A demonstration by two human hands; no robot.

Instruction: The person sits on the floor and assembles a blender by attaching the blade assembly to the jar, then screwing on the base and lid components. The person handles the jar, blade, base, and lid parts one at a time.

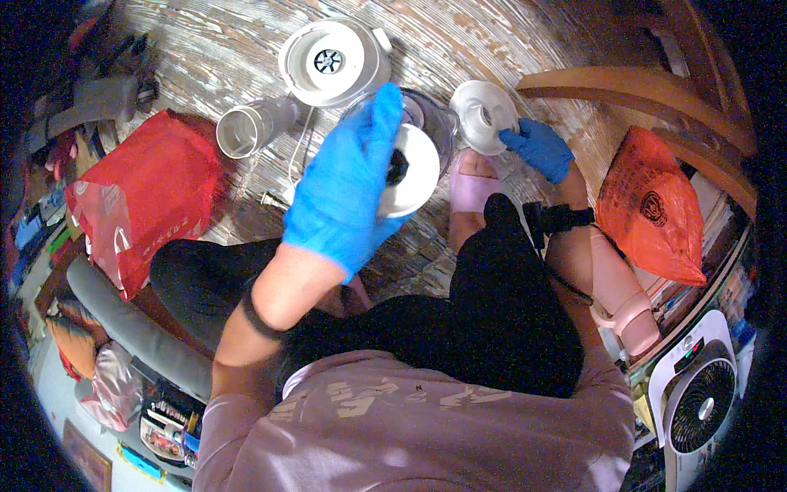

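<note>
My left hand (pixel 336 180), in a blue glove, is raised and closed around a white round part (pixel 424 170) with a dark hub at its centre. Behind it, partly hidden, stands a clear bowl or jar (pixel 443 123). Off to the right my right hand (pixel 539 148), also gloved in blue, grips the edge of a white ring-shaped lid (pixel 469 111) with a raised centre. A white blender-like motor base (pixel 297 74) with a dark star-shaped coupling sits at the far side. Left of it a clear cup (pixel 238 135) lies on its side.
Wood-patterned floor (pixel 213 49) lies under the parts, crossed by a white cord (pixel 303 148). A red bag (pixel 147 189) stands left, an orange plastic bag (pixel 648 205) right. Curved wooden furniture legs (pixel 615 82) rise at far right; a fan (pixel 701 406) and pink bottle (pixel 623 299) are nearer.
</note>
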